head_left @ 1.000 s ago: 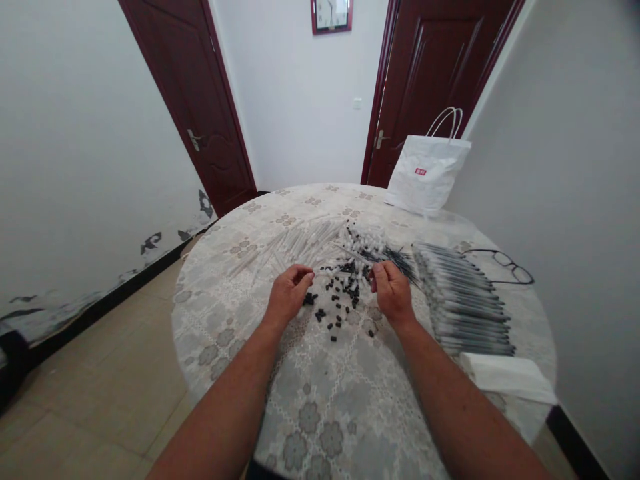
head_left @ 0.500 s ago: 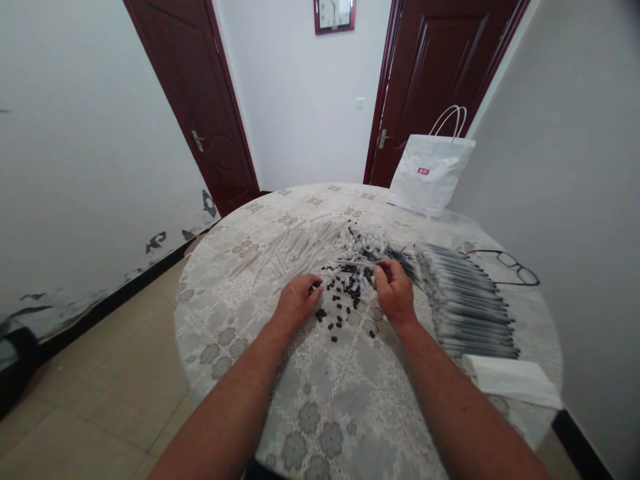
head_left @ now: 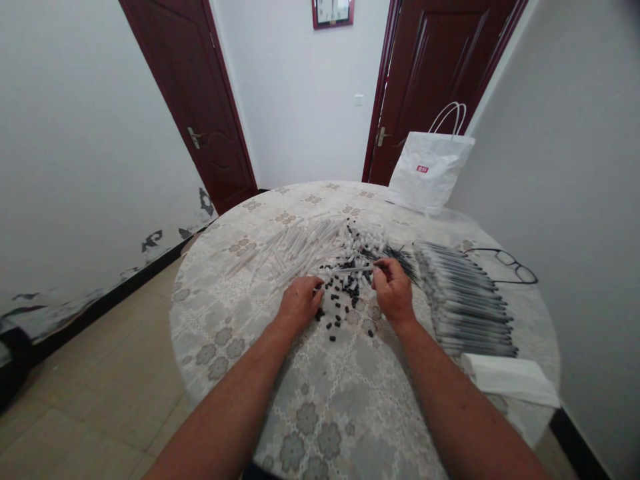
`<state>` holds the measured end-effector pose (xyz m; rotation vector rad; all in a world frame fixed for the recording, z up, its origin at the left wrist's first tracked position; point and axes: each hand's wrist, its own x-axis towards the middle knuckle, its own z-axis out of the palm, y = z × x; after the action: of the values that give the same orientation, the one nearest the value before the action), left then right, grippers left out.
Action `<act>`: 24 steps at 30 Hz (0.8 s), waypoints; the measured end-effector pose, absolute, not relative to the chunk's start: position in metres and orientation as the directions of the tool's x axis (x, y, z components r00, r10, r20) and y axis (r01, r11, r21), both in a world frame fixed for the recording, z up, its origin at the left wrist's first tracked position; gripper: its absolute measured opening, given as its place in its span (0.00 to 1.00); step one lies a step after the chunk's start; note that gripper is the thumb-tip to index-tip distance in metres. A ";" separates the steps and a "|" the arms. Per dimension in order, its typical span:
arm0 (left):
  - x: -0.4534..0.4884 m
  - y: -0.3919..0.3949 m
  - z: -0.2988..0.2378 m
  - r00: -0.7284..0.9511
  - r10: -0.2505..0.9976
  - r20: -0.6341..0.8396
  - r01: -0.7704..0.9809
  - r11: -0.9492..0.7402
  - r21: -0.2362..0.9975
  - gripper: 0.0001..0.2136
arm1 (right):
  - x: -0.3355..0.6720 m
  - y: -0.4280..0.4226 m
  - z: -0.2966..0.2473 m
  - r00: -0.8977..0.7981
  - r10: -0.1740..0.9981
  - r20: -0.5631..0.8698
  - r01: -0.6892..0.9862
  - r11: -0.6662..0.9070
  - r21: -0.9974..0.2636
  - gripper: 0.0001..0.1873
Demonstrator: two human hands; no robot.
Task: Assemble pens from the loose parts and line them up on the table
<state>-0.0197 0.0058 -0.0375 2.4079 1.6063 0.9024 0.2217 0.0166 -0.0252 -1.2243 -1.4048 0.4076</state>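
Both my hands rest on a round table [head_left: 225, 293] with a floral cloth. My left hand [head_left: 300, 303] is curled, knuckles up, its fingertips at the scatter of small black caps [head_left: 340, 310]. My right hand [head_left: 393, 290] is closed in a pinch on a thin white pen tube [head_left: 353, 269] that points left over the caps. Behind the caps lies a heap of white pen tubes [head_left: 300, 243], with a pile of small white tips [head_left: 367, 239] and dark refills [head_left: 400, 260] beside it.
A long row of assembled pens [head_left: 465, 300] lies at the right, with eyeglasses [head_left: 505, 263] beyond it and a folded white cloth [head_left: 510, 381] nearer. A white paper bag [head_left: 430, 170] stands at the far right edge. Two dark doors and a wall clock are behind.
My left hand has slid right and lower onto the black caps. My right hand has taken up a white tube and now holds it level over the caps.
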 end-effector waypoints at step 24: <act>0.057 0.002 -0.007 0.381 0.857 0.346 0.865 -0.463 0.194 0.10 | 0.231 0.022 -0.021 0.388 0.756 0.527 0.483 0.320 -0.815 0.12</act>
<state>0.0572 0.0018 -0.0066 2.6262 1.6380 0.6398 0.2306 0.0218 -0.0205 -1.3228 -1.2526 0.2611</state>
